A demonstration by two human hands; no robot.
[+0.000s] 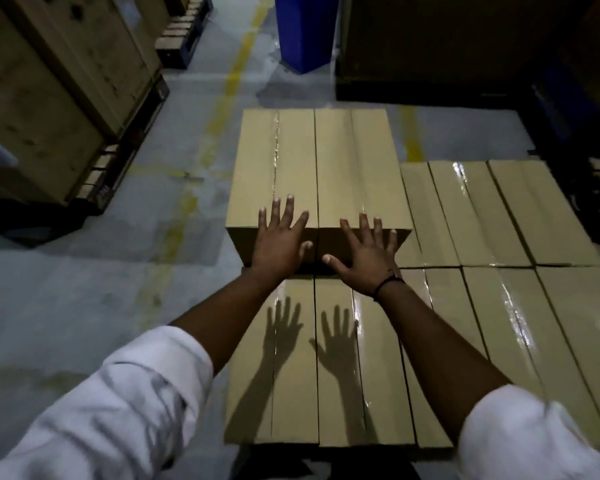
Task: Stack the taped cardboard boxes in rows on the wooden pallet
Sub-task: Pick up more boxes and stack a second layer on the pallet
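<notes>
Two long taped cardboard boxes lie side by side on an upper layer, the left one [271, 168] and the right one [357, 168]. My left hand [279, 242] lies flat with spread fingers on the near end of the left box. My right hand [369, 252], a dark band at its wrist, rests spread against the near end of the right box. Below and to the right, a lower layer of taped boxes [499, 216] lies in rows, and more boxes [329, 368] lie directly in front of me. The pallet underneath is hidden.
A large wooden crate on a dark pallet [52, 98] stands at the left. A blue upright object [305, 29] and dark stacked goods [447, 46] sit at the back. Grey floor with yellow lines [222, 98] lies left of the stack.
</notes>
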